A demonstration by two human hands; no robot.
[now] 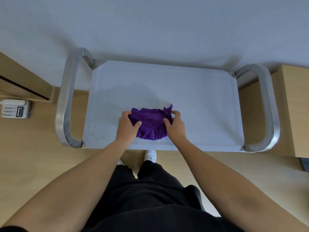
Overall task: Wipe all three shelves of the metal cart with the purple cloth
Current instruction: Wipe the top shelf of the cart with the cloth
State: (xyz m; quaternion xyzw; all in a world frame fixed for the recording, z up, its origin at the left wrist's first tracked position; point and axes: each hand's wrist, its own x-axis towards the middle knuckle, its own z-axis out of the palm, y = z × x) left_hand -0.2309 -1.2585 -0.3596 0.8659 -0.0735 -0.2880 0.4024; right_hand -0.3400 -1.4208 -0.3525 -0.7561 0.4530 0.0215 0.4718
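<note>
Head view: crumpled purple cloth (151,126) on metal cart's flat grey top shelf (200,101), between left hand (127,126) and right hand (175,125), edges gripped by curled fingers.

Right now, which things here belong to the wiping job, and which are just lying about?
Job: cloth, gripped by the left hand and right hand; cart, its top shelf under the cloth.
Lying about: phone, left of the cart; wooden cabinet, to its right.
</note>
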